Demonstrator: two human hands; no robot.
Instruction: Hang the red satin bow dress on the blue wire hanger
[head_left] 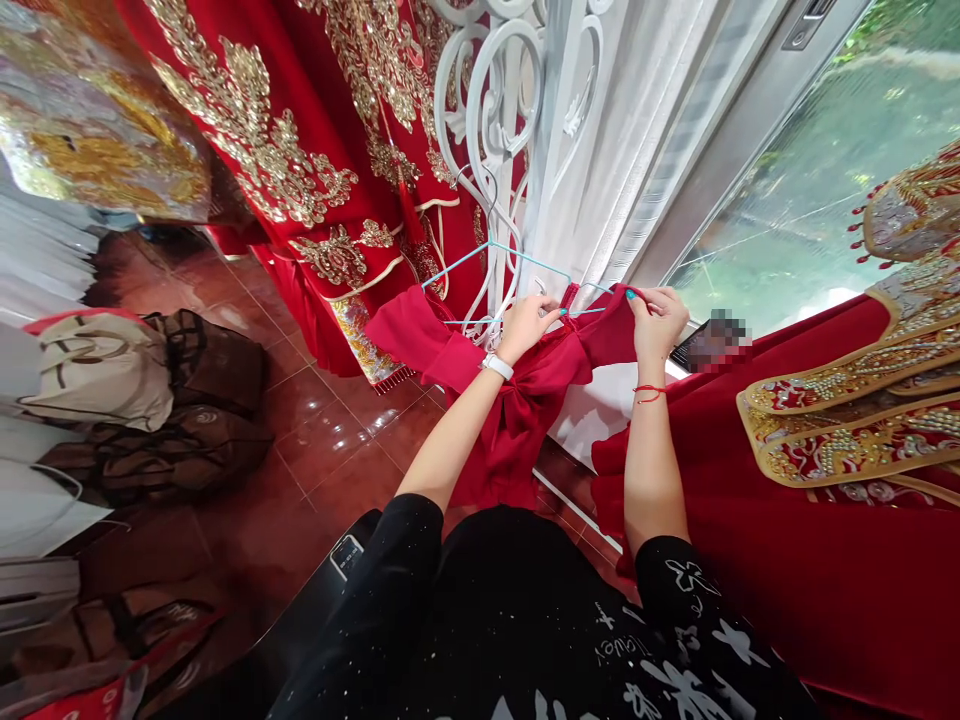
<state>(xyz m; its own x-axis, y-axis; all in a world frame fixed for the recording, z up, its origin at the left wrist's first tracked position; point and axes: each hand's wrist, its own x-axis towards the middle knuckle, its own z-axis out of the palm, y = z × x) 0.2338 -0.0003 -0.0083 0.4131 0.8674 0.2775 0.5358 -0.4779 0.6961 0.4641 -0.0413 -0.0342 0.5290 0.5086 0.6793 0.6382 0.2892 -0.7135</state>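
A plain red garment (pixel 525 400) hangs from a light-blue wire hanger (pixel 517 258) hooked on a white scrollwork screen (pixel 495 110). My left hand (pixel 529 325) is closed on the garment's neckline near the hanger's middle; a white band sits on that wrist. My right hand (pixel 658 318) pinches the garment's right shoulder over the hanger's end, with a red string round the wrist. Both arms reach forward from black short sleeves.
Red robes with gold embroidery (pixel 300 150) hang at the upper left. More embroidered red cloth (pixel 847 420) lies at the right by a window (pixel 825 180). Bags (pixel 150 400) crowd the red tiled floor at the left. A dark case with a phone (pixel 346 555) is below.
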